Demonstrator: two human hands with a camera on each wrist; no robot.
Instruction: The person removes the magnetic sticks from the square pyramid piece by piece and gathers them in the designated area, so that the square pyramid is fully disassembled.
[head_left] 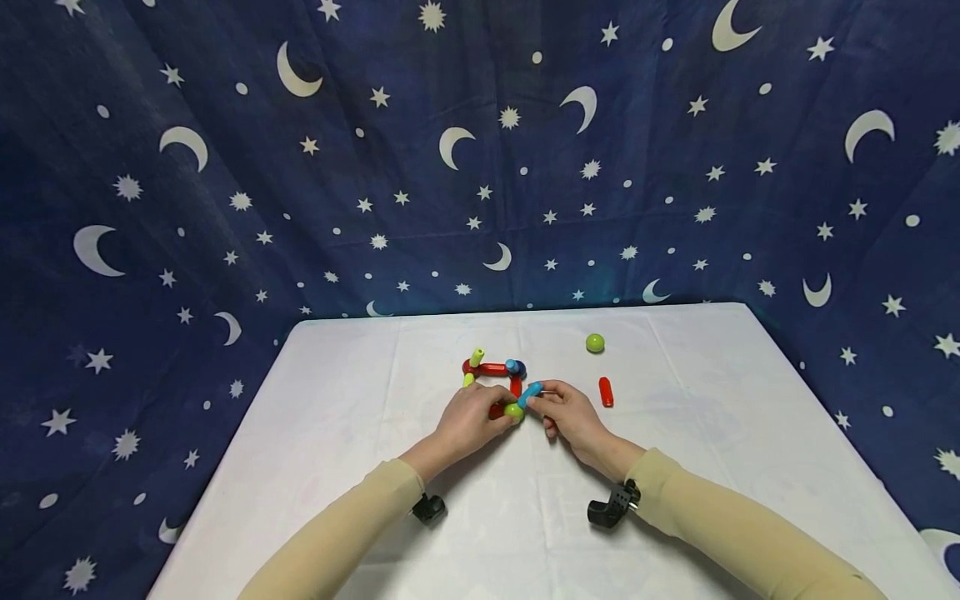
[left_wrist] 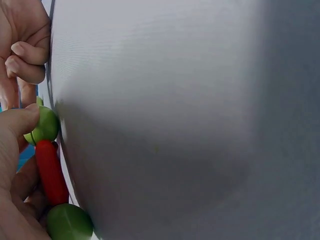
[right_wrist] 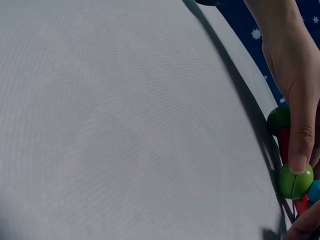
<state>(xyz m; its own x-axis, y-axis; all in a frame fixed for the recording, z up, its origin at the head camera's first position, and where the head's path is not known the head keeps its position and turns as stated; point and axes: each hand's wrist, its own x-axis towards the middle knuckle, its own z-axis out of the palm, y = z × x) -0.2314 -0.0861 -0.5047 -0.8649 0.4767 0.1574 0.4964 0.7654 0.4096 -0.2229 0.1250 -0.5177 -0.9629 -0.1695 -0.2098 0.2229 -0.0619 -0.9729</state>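
A person's left hand [head_left: 477, 417] grips the near right corner of a square frame of plastic rods and balls on the white-covered table [head_left: 480, 533], its thumb pressed on a lime-green ball [head_left: 513, 411] and the other fingers curled behind. The right hand [head_left: 573, 421] pinches a blue rod [head_left: 530, 392] between thumb and forefinger; the rod's lower end meets that ball, though whether it is fully joined is hard to tell past the fingers. A near red rod [left_wrist: 51, 172] runs from the lime-green ball to a dark green ball [left_wrist: 70, 223]. At the frame's far side, a far red rod [head_left: 492, 369] links a dark red ball [head_left: 467, 367] and a navy ball [head_left: 521, 369]. A loose red rod [head_left: 606, 392] lies right of the right hand, with a loose green ball [head_left: 595, 342] beyond it
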